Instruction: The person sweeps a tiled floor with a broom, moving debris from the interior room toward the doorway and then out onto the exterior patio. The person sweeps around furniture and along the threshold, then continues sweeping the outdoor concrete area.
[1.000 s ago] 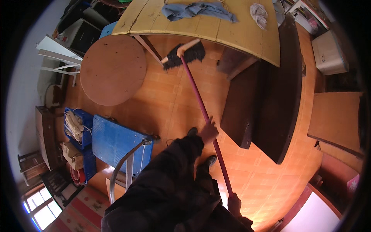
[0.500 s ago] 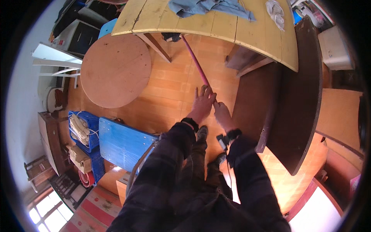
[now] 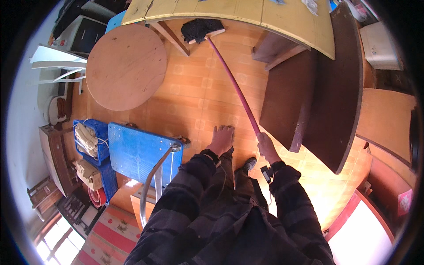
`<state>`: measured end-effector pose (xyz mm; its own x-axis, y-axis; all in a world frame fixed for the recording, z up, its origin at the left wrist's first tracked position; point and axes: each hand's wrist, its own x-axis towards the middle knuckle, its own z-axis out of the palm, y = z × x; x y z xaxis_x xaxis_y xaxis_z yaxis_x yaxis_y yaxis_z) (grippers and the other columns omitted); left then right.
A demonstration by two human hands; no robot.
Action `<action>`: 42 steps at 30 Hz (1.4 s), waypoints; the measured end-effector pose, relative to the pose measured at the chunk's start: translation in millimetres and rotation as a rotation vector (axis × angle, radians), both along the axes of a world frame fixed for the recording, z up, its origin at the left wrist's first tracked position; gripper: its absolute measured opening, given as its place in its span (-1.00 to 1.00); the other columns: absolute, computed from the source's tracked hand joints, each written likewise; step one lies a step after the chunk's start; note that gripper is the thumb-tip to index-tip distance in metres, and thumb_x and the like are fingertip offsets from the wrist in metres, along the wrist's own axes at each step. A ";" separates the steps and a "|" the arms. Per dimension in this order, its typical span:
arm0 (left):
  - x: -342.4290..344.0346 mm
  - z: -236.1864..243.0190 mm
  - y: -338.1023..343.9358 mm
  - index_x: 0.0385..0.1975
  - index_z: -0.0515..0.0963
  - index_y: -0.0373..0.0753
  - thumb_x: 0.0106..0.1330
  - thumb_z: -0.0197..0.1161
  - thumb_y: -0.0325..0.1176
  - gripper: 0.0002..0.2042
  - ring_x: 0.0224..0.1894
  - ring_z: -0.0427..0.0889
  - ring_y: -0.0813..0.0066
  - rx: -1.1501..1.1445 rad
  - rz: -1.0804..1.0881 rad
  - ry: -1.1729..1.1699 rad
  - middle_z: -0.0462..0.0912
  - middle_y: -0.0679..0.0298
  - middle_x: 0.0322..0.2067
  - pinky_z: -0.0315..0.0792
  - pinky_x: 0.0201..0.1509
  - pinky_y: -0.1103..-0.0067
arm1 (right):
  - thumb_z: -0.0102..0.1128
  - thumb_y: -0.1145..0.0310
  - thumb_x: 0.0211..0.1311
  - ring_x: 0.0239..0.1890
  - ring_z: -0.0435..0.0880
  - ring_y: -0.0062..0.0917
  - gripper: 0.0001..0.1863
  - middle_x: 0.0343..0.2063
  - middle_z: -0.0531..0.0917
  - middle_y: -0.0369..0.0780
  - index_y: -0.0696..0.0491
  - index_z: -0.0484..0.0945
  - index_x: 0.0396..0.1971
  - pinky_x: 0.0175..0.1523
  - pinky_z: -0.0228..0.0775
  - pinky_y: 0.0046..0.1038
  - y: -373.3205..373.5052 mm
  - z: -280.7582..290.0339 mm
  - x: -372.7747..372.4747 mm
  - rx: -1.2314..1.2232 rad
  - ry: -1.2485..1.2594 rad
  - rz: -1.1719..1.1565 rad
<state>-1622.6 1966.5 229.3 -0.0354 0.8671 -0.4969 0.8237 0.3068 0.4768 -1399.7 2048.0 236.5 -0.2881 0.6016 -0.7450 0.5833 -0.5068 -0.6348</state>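
My right hand [image 3: 266, 146] is closed around the near end of a long red-handled broom [image 3: 233, 82]. From there its handle slants away, forward and to the left. The broom's head, with dark bristles [image 3: 198, 30] on a pale wooden block, rests at the floor beneath the edge of the yellow table [image 3: 207, 11]. To the left of the handle, my left hand [image 3: 222, 140] hangs free above the floor, fingers apart and holding nothing.
A round wooden tabletop [image 3: 126, 67] is at the far left, near a table leg. The blue platform cart [image 3: 141, 150] with a metal handle is close by my left arm. Dark brown boards [image 3: 329, 101] stand to the right. Blue crates [image 3: 95, 150] sit beyond the cart.
My left hand has let go of the broom handle and moved down and left. My right hand has drawn back to the right, and the broom head has come out from under the table.
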 end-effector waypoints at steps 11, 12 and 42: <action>101.0 10.0 -38.2 0.24 0.40 -0.19 0.19 0.34 -0.27 -0.42 0.25 0.42 0.00 0.017 -0.153 -0.021 0.54 0.02 0.09 0.21 0.32 0.00 | -0.01 0.49 0.31 -0.28 0.55 -0.11 -0.75 -0.33 0.54 -0.04 0.12 0.46 -0.03 -0.22 0.45 -0.21 -163.6 40.4 180.6 0.012 -0.220 0.231; 112.7 9.4 -40.0 0.26 0.38 -0.20 0.17 0.36 -0.27 -0.40 0.27 0.41 -0.01 -0.026 -0.179 -0.035 0.52 0.02 0.11 0.20 0.33 0.00 | 0.00 0.54 0.29 -0.22 0.58 -0.05 -0.74 -0.28 0.56 0.00 0.13 0.46 -0.03 -0.16 0.48 -0.18 -182.6 52.6 199.4 -0.024 -0.236 0.199; 292.7 4.3 -115.2 -0.47 0.75 -0.10 0.03 0.31 -0.29 -0.87 -0.05 0.62 0.18 -0.037 -0.953 -0.120 0.74 0.26 -0.38 -0.10 0.49 -0.10 | 0.23 0.09 0.28 -0.37 0.72 -0.09 -0.71 -0.51 0.70 -0.10 0.04 0.56 -0.33 -0.24 0.55 -0.10 -462.0 217.8 412.2 -0.229 -0.869 0.391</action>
<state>-1329.9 1851.3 233.6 0.7294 0.4888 -0.4786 0.6808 -0.4499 0.5780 -987.5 1585.9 454.3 0.2678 0.3953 -0.8787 0.9541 -0.2355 0.1849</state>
